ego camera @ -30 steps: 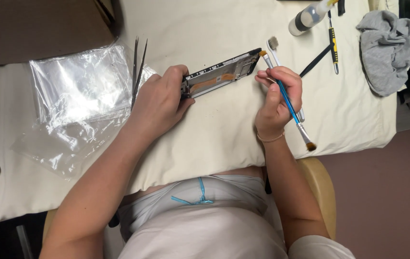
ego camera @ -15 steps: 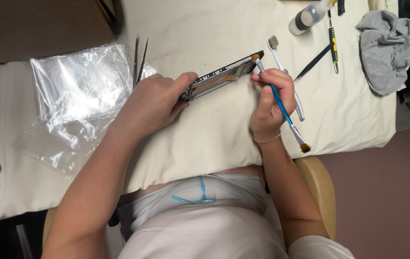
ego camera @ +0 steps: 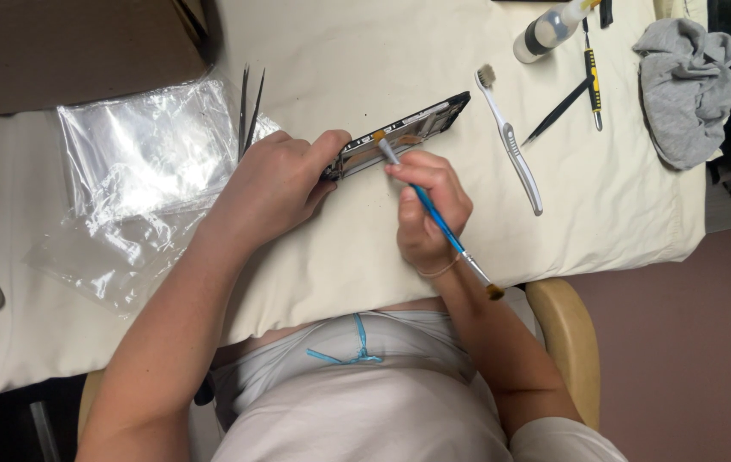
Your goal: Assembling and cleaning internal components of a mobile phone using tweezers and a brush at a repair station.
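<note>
- Right hand (ego camera: 427, 210), lower centre: fingers closed pen-fashion round a slim blue paintbrush (ego camera: 435, 218); shaft slants from lower right up to upper left, one end touching the frame's inner face.
- Left hand (ego camera: 275, 184), centre left: closed on the left end of a dark, slim phone frame (ego camera: 399, 137), tilted on edge; long axis rises from left to right, lying just above the right hand.
- Cream cloth table cover (ego camera: 365, 257), soft, matte.
- Crinkled clear plastic bag (ego camera: 134, 171), left.
- Black tweezers (ego camera: 248, 111), upper left of centre.
- White toothbrush (ego camera: 511, 145), right of the frame.
- Crumpled grey rag (ego camera: 682, 90), upper right.
</note>
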